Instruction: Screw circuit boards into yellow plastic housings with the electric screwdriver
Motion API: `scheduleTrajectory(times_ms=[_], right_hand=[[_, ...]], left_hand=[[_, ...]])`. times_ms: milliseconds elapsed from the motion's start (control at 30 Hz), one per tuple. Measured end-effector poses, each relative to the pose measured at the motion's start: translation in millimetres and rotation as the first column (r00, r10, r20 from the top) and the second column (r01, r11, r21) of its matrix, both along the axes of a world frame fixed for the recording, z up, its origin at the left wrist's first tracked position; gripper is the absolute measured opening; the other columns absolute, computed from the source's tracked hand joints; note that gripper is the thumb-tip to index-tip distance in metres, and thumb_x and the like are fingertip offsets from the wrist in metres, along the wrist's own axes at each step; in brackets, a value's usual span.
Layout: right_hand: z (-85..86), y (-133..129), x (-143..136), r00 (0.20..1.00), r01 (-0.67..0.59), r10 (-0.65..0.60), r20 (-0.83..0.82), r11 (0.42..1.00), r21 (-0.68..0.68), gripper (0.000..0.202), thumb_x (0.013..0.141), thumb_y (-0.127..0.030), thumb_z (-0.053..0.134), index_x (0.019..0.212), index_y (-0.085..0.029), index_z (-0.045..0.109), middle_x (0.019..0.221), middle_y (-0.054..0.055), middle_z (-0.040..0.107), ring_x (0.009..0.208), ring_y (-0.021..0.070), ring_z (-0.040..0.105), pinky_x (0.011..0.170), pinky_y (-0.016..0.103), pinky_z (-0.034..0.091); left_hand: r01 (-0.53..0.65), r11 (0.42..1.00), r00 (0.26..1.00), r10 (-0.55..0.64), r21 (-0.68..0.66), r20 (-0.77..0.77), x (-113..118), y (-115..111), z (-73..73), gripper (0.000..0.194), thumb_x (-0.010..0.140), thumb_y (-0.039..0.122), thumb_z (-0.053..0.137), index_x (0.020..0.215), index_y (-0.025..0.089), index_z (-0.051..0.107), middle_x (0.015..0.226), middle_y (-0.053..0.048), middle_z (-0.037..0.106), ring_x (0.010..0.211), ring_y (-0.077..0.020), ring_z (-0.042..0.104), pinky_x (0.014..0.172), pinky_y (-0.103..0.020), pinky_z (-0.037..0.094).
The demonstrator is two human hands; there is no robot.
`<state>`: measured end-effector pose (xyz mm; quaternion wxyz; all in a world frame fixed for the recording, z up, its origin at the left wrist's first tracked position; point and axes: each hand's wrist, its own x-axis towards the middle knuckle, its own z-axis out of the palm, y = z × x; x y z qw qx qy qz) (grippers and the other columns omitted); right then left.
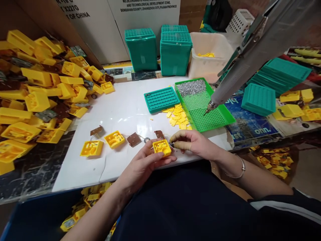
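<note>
White bench (pixel 125 110), yellow pile off to my left. My left hand (pixel 142 164) cups a yellow housing (pixel 162 147), fingers curled under & round it. Right hand (pixel 190 142) pinches shut on sth small at its right edge, can't tell what. I'd keep the housing level, thumb clear of the cavity.

Two hands in view: left hand (pixel 144 164) and right hand (pixel 193 142). Three yellow housings on the table (pixel 125 110): one in the left hand (pixel 162 147), two lying loose (pixel 114 139) (pixel 91 148). Three small brown boards near them (pixel 133 139) (pixel 96 130) (pixel 158 134). One round metal disc (pixel 146 140). One green tray of screws (pixel 204 105). One flat teal tray beside it (pixel 162 99). Two teal tray stacks at the back (pixel 141 48) (pixel 175 50). One clear bin (pixel 209 55). One hanging screwdriver (pixel 240 63). Heaped housings at left (pixel 37 90): too many to count.
</note>
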<state>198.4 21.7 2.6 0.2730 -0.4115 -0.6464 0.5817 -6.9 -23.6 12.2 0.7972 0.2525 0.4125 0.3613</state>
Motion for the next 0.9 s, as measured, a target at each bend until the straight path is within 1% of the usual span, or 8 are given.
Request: scheduleTrajectory(times_ms=[67,133,267,500,600,733,833,900], right_hand=[[0.8,1,0,0.998,-0.043,0.043,-0.039,0.999,0.004,0.016,0.083,-0.024,0.064,0.096,-0.014,0.065,0.089,0.003,0.069,0.074,0.0106,0.062,0.069,0.024,0.051],[3.7,1,1,0.993,-0.110,0.103,0.051,0.981,0.160,0.015,0.085,-0.024,0.063,0.096,-0.014,0.066,0.091,0.004,0.069,0.081,0.0118,0.062,0.076,0.026,0.050],[17.2,1,-1,0.926,-0.294,0.131,0.354,0.839,0.458,0.009,0.087,-0.019,0.061,0.094,-0.016,0.066,0.089,0.004,0.069,0.082,0.0130,0.061,0.076,0.026,0.046],[45.7,12,-15,0.688,-0.476,0.027,0.726,0.771,0.423,0.009,0.076,-0.019,0.069,0.068,-0.016,0.065,0.067,0.001,0.065,0.062,0.0130,0.054,0.055,0.026,0.028],[50.4,16,-14,0.728,-0.451,0.024,0.685,0.769,0.452,0.007,0.081,-0.019,0.065,0.076,-0.017,0.068,0.075,0.002,0.069,0.068,0.0139,0.058,0.059,0.026,0.033],[44.5,17,-3,0.865,-0.420,0.169,0.472,0.759,0.498,0.017,0.090,-0.018,0.056,0.097,-0.020,0.071,0.088,0.002,0.071,0.077,0.0118,0.063,0.069,0.024,0.044],[31.0,16,4,0.971,-0.229,0.129,0.199,0.735,0.638,0.018,0.091,-0.019,0.055,0.103,-0.019,0.069,0.085,0.002,0.068,0.077,0.0105,0.063,0.072,0.024,0.049],[20.6,16,5,0.994,-0.107,0.072,0.079,0.676,0.729,0.022,0.089,-0.019,0.057,0.110,-0.019,0.065,0.098,0.005,0.066,0.092,0.0135,0.063,0.083,0.029,0.053]], left_hand=[[0.011,0.999,1.000,-0.010,0.044,-0.021,3,0,1.5,0.041,0.081,0.017,0.069,0.118,0.019,0.053,0.117,-0.009,0.068,0.100,-0.0230,0.070,0.097,-0.037,0.052],[0.028,0.996,0.999,-0.024,0.087,-0.040,6,1,2.7,0.041,0.082,0.019,0.069,0.119,0.021,0.053,0.121,-0.007,0.066,0.107,-0.0224,0.066,0.098,-0.037,0.051],[0.070,0.987,0.993,-0.054,0.144,-0.109,12,2,2.7,0.043,0.079,0.019,0.071,0.118,0.024,0.054,0.116,-0.004,0.066,0.106,-0.0200,0.064,0.095,-0.032,0.050],[0.167,0.913,0.956,-0.058,0.373,-0.286,19,4,-1.5,0.036,0.086,0.027,0.065,0.119,0.023,0.052,0.109,-0.003,0.063,0.102,-0.0167,0.059,0.090,-0.027,0.047],[0.117,0.933,0.968,-0.031,0.340,-0.249,19,9,-3.6,0.034,0.085,0.027,0.067,0.114,0.023,0.051,0.101,-0.001,0.064,0.093,-0.0152,0.061,0.086,-0.028,0.050],[-0.015,0.973,0.995,0.038,0.229,-0.097,15,13,-4.9,0.037,0.080,0.022,0.071,0.110,0.023,0.051,0.096,0.001,0.066,0.083,-0.0144,0.066,0.083,-0.033,0.056],[-0.037,0.983,0.999,0.041,0.180,-0.021,10,16,-2.6,0.035,0.078,0.019,0.071,0.107,0.023,0.052,0.087,0.000,0.069,0.068,-0.0129,0.067,0.068,-0.026,0.057],[-0.002,0.989,0.999,-0.005,0.149,0.046,5,18,-0.5,0.031,0.078,0.018,0.068,0.104,0.022,0.052,0.080,-0.001,0.071,0.058,-0.0122,0.067,0.055,-0.020,0.053]])
